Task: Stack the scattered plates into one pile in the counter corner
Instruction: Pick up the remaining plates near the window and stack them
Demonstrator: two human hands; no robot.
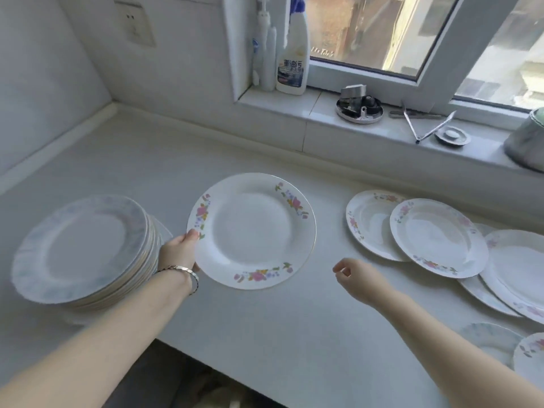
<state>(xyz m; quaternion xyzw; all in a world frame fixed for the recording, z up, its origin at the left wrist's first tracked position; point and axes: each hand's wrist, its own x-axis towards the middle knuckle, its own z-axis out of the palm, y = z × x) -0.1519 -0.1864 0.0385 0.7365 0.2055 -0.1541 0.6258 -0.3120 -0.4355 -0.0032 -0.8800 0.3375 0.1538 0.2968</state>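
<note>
Partly done, judging by the layout. Already piled toward the left end of the white counter point(294, 319): a tall stack of blue-rimmed plates point(82, 248), standing near the front edge and well short of the wall corner itself.

Gripping a floral plate point(251, 231) by its left rim with the left hand point(179, 251), thumb on top and fingers underneath, a bracelet point(188, 272) at the wrist. Plate face up, between the stack and the scattered group, just beside the stack but not yet over it. Cannot tell whether lifted clear of the counter or skimming it.

Holding nothing in the right hand point(357, 278), fingers loosely curled, hovering over the counter, apart from the held plate and near the loose ones.

Still to gather at the right: a deep floral plate point(368, 225) overlapped by a second floral plate point(438, 237), a larger plate point(518, 266) lying over others beneath it, plus a blue-patterned plate point(491, 340) and a corner plate point(530, 357) cut off at the lower right edge. At least six, perhaps more out of view.

Probably next: setting the held plate onto the stack, then going back for the rest. Possibly also left: moving the whole stack deeper into the corner.
</note>
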